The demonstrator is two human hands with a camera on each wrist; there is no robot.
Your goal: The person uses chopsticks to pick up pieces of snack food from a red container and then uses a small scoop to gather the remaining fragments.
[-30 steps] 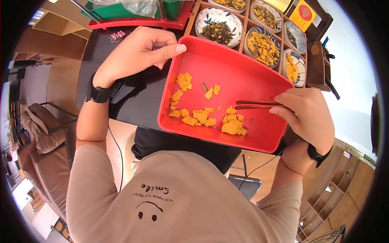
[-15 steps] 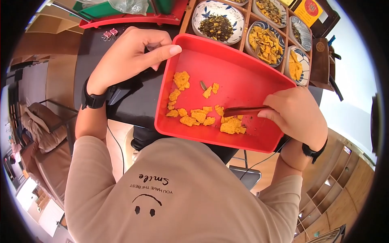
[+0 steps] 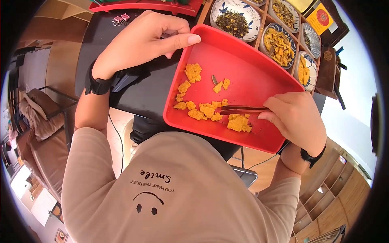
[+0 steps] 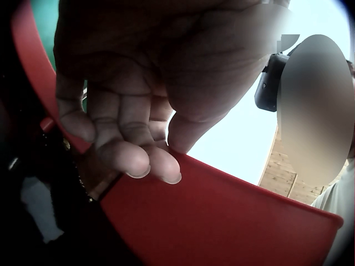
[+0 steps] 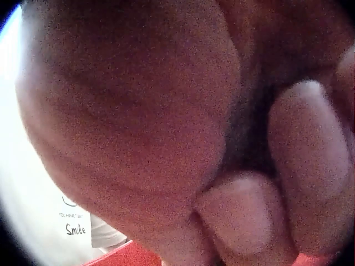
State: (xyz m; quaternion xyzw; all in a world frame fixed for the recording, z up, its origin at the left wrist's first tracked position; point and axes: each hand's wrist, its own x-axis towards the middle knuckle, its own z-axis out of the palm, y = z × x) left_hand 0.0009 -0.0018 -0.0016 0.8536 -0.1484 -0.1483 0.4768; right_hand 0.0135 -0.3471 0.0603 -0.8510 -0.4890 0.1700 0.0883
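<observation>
A red tray [image 3: 251, 77] holds crumbly yellow-orange pieces [image 3: 239, 122] along its near and left sides, with two small bits and a dark seed [image 3: 214, 79] nearer its middle. The left hand [image 3: 148, 42] pinches the tray's far left corner; in the left wrist view the thumb and fingertips of that hand [image 4: 133, 111] meet at the red rim. Brown tweezers [image 3: 247, 108] are pinched in the right hand [image 3: 298, 117], their tips over the pieces near the tray's front. The right wrist view shows mostly the curled fingers and palm of the right hand [image 5: 166, 127].
Behind the tray stands a wooden divided box [image 3: 258, 43] with patterned bowls of dried leaves and yellow pieces. Pink clips [image 3: 120, 19] lie on the black table [image 3: 137, 95], near a red rack [image 3: 150, 5]. A brown box [image 3: 326, 75] is at the back right.
The right hand moved left and the tweezers, apart at first, nearly closed and went to the front pieces. A small piece there shifted left. The head view has shifted a little.
</observation>
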